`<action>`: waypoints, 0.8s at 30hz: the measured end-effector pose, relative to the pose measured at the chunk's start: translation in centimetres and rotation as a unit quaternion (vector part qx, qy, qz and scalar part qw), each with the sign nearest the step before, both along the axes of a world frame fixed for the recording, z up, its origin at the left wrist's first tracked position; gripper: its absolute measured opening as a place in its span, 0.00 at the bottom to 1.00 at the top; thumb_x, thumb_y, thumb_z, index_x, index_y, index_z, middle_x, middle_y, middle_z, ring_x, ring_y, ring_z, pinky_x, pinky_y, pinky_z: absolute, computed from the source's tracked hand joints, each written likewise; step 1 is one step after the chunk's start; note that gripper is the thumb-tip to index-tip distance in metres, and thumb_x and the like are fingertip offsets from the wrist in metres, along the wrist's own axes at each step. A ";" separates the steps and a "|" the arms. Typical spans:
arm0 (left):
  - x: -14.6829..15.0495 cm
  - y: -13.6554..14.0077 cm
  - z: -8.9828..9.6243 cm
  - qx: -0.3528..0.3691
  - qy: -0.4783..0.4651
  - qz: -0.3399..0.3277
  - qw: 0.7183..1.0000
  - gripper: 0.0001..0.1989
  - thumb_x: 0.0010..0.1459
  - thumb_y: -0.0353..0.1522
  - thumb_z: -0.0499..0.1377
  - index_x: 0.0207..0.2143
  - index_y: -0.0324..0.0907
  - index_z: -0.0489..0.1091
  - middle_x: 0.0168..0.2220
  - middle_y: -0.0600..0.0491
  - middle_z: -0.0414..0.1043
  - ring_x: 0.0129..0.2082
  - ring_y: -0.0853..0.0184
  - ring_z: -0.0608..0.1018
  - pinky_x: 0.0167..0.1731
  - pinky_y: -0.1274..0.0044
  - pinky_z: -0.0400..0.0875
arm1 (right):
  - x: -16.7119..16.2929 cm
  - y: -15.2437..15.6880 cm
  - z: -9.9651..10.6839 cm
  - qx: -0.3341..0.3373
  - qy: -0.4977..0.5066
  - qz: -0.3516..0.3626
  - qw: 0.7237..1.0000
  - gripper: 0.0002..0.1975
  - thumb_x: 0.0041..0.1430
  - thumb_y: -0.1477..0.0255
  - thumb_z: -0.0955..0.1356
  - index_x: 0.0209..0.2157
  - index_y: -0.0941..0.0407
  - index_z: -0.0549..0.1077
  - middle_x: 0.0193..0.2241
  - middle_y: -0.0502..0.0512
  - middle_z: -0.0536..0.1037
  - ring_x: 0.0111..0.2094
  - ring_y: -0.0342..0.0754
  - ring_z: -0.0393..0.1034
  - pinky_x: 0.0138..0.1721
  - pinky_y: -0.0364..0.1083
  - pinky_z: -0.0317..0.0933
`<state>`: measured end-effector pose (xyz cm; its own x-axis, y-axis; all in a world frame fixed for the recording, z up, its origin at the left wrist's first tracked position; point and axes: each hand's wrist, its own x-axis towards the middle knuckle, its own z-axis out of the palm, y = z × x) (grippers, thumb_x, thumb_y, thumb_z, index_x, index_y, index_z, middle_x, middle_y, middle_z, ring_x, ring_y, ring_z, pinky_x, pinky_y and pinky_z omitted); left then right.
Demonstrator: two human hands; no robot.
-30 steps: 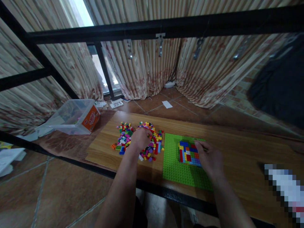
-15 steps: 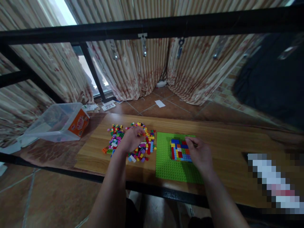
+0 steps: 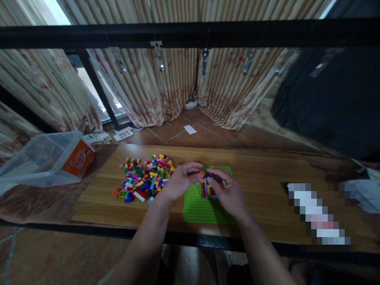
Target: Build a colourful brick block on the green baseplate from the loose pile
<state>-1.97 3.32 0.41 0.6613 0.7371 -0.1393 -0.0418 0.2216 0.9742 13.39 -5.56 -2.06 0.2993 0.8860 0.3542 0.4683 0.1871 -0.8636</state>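
Observation:
My left hand [image 3: 183, 181] is over the left edge of the green baseplate [image 3: 197, 209], with an orange toy brick [image 3: 202, 173] between thumb and fingertips. Close by on the right, my right hand [image 3: 230, 192] bends its thumb and fingers over a low block of multicoloured bricks [image 3: 208, 190] on the baseplate. Blue shows between those fingertips; whether it is a loose brick or part of the block, I cannot tell. My right hand covers much of the block. To the left lies a spread pile of loose bricks [image 3: 145, 184] in many colours.
The baseplate lies on a wooden tabletop [image 3: 261, 198]. A clear plastic box [image 3: 44, 174] with an orange label stands at the left. A black metal bar [image 3: 178, 33] crosses in front, with clips hanging from it. A blurred patch [image 3: 319, 215] covers something at the right.
My left hand has moved right from the loose pile to the block, carrying an orange brick. My right hand has shifted toward the block's left back corner. The view has turned slightly right.

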 end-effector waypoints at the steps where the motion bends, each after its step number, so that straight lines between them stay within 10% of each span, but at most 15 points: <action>1: 0.2 0.0 -0.1 -0.005 -0.009 -0.003 1.000 0.18 0.49 0.29 0.65 0.45 0.37 0.70 0.37 0.50 0.76 0.31 0.72 0.77 0.34 0.79 0.71 | -0.1 0.0 0.1 0.002 -0.001 0.009 1.000 0.13 0.59 0.65 0.67 0.45 0.49 0.76 0.42 0.54 0.78 0.44 0.50 0.72 0.47 0.52 0.64; 12: 2.2 -0.9 -1.3 0.016 -0.009 0.014 1.000 0.20 0.48 0.23 0.62 0.46 0.37 0.71 0.40 0.48 0.77 0.33 0.70 0.78 0.36 0.77 0.73 | 0.4 0.1 0.0 0.003 -0.022 0.003 1.000 0.11 0.62 0.66 0.64 0.43 0.51 0.76 0.42 0.55 0.76 0.45 0.50 0.71 0.48 0.51 0.64; 24: 1.7 1.4 -3.0 0.242 0.193 0.131 0.942 0.12 0.54 0.23 0.56 0.40 0.36 0.75 0.42 0.46 0.79 0.42 0.63 0.79 0.48 0.72 0.72 | 3.9 0.2 -2.8 -0.068 -0.076 -0.081 0.991 0.13 0.60 0.62 0.64 0.40 0.51 0.77 0.45 0.57 0.75 0.50 0.54 0.67 0.55 0.59 0.58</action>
<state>-0.29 4.72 -2.64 0.4174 0.9066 0.0625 0.3453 -0.2218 0.9119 17.28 -5.31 -4.81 0.3948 0.8728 0.2869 0.6088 -0.0147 -0.7932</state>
